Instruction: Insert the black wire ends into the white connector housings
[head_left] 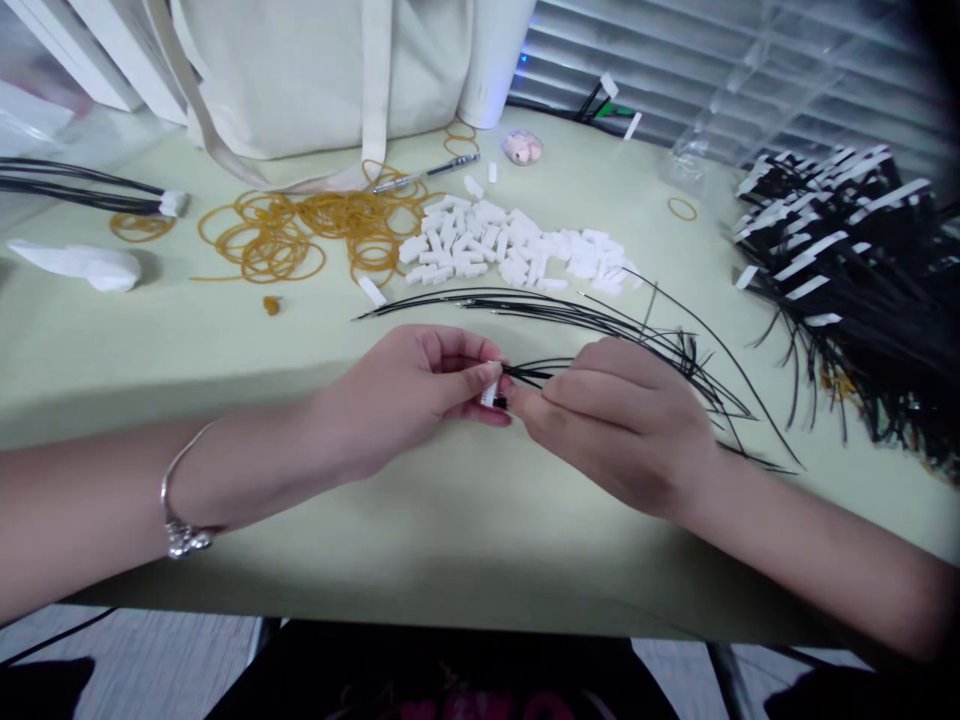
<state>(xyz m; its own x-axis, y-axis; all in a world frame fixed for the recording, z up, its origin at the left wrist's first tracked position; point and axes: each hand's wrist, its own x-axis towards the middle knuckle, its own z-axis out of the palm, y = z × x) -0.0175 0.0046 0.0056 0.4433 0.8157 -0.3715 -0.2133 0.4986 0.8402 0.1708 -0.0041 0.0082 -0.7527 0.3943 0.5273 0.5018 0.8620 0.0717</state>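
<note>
Between thumb and fingers, my left hand holds a small white connector. Several black wires run from the connector toward my right hand, whose fingers are pinched around them close to the connector's right side. The fingertips of both hands nearly meet there. Behind my hands lies a loose bunch of long black wires, stretching to the right under my right hand. A pile of white connectors sits farther back.
Tan rubber bands lie heaped at the back left, with a pen beside them. A cream bag stands behind. A large bundle of black wires with white connectors fills the right. A wired connector lies far left.
</note>
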